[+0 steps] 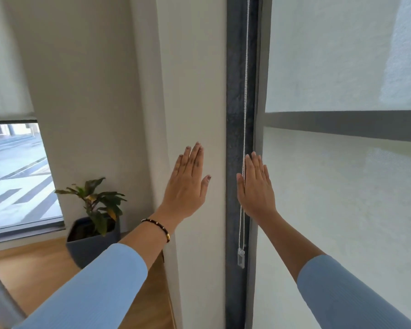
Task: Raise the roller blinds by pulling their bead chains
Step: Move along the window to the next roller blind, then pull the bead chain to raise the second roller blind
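Observation:
A white bead chain (245, 96) hangs down the dark window frame (234, 115) and ends in a clear plastic weight (241, 257). To its right a pale roller blind (342, 186) covers the whole window. My right hand (255, 186) is flat with fingers straight, raised right at the chain, which passes by its index finger; it grips nothing. My left hand (188, 184) is flat too, held up in front of the white wall column (195, 91), holding nothing. A second roller blind (5, 67) at the far left is partly up, showing the street.
A potted plant (95, 224) in a dark pot stands on the wooden floor (33, 269) in the corner below my left arm. A grey bar (0, 302) crosses the bottom left corner.

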`<control>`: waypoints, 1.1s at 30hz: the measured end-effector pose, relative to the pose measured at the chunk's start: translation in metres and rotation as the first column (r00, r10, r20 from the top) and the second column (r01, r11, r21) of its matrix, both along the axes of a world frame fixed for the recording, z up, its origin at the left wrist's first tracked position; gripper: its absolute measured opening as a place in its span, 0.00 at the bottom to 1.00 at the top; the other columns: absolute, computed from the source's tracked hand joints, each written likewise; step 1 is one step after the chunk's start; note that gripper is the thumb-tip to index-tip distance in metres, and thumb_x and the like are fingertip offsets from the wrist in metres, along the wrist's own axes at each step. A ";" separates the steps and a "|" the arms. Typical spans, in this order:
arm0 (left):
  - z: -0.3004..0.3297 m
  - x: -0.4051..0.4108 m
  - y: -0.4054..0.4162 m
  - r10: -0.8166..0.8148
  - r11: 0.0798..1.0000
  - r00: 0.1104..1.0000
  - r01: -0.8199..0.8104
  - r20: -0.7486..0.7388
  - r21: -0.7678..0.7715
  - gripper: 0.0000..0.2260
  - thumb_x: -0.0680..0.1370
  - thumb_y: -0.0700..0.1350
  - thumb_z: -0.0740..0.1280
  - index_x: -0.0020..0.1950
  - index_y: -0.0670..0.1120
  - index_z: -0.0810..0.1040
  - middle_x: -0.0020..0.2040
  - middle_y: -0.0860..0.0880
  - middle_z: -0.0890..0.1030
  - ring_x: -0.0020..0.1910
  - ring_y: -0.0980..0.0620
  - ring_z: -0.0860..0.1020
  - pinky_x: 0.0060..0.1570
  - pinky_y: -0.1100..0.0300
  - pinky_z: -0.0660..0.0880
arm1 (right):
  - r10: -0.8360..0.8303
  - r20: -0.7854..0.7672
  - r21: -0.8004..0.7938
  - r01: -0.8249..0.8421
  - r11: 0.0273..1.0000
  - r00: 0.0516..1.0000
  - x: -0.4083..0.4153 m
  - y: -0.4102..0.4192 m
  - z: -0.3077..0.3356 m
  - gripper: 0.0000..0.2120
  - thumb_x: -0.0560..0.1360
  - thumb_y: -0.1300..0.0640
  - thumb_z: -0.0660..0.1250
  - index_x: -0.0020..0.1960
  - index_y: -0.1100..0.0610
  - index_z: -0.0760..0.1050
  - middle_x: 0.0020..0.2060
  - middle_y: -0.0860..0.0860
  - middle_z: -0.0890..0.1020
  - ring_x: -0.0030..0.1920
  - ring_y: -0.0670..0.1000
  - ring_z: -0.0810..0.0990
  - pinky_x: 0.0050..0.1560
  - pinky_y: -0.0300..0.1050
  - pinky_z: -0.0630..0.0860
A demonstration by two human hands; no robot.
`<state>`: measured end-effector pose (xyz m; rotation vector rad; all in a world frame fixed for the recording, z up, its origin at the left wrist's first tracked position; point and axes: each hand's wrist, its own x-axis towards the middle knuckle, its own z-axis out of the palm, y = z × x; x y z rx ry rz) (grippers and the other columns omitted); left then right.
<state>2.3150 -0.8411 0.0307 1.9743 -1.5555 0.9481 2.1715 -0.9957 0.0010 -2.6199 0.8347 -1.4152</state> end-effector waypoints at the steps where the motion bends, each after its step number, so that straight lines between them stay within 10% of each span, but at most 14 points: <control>1: 0.000 0.013 -0.011 -0.040 0.999 0.999 0.040 -0.010 0.011 0.31 0.85 0.50 0.53 0.82 0.42 0.42 0.83 0.46 0.41 0.82 0.46 0.41 0.81 0.50 0.44 | -0.028 0.018 0.028 0.027 0.999 0.999 0.011 -0.010 0.002 0.27 0.85 0.51 0.49 0.81 0.59 0.50 0.82 0.57 0.54 0.82 0.54 0.49 0.82 0.50 0.46; 6: -0.008 0.069 -0.060 -0.221 0.971 0.970 0.228 -0.104 0.070 0.29 0.85 0.48 0.53 0.83 0.42 0.44 0.84 0.46 0.46 0.83 0.49 0.44 0.81 0.55 0.44 | -0.144 0.103 0.304 0.107 0.947 0.984 0.053 -0.070 -0.009 0.19 0.83 0.58 0.55 0.73 0.60 0.64 0.68 0.60 0.76 0.67 0.61 0.76 0.63 0.55 0.76; 12: -0.021 0.119 -0.121 -0.404 0.887 0.825 0.459 -0.394 0.051 0.25 0.86 0.48 0.53 0.83 0.48 0.51 0.83 0.52 0.55 0.80 0.61 0.53 0.75 0.72 0.48 | -0.245 0.104 0.607 0.134 0.783 0.964 0.100 -0.145 -0.033 0.14 0.80 0.53 0.64 0.62 0.58 0.79 0.52 0.57 0.85 0.43 0.55 0.80 0.43 0.42 0.72; 17: -0.027 0.147 -0.169 -0.451 0.835 0.637 0.548 -0.625 -0.045 0.21 0.83 0.54 0.55 0.76 0.54 0.69 0.51 0.37 0.84 0.47 0.44 0.81 0.56 0.56 0.77 | -0.247 0.212 0.631 0.060 0.774 0.946 0.131 -0.186 -0.060 0.12 0.76 0.47 0.72 0.54 0.54 0.82 0.41 0.47 0.81 0.40 0.49 0.80 0.46 0.42 0.74; 23: -0.032 0.155 -0.209 -0.469 0.765 0.253 0.595 -0.846 -0.246 0.12 0.85 0.43 0.60 0.62 0.52 0.80 0.58 0.52 0.84 0.58 0.53 0.82 0.64 0.47 0.78 | -0.183 0.236 0.616 -0.001 0.788 0.954 0.143 -0.201 -0.072 0.06 0.80 0.56 0.68 0.45 0.53 0.80 0.34 0.43 0.82 0.33 0.37 0.79 0.36 0.31 0.72; 33: 0.011 0.135 -0.239 -0.395 0.498 -0.293 0.728 -0.871 -0.471 0.15 0.85 0.44 0.59 0.66 0.38 0.76 0.60 0.38 0.83 0.54 0.44 0.85 0.54 0.55 0.83 | -0.342 0.308 0.545 0.130 0.829 0.888 0.133 -0.084 -0.105 0.24 0.80 0.68 0.63 0.31 0.45 0.71 0.26 0.44 0.76 0.30 0.41 0.74 0.36 0.33 0.69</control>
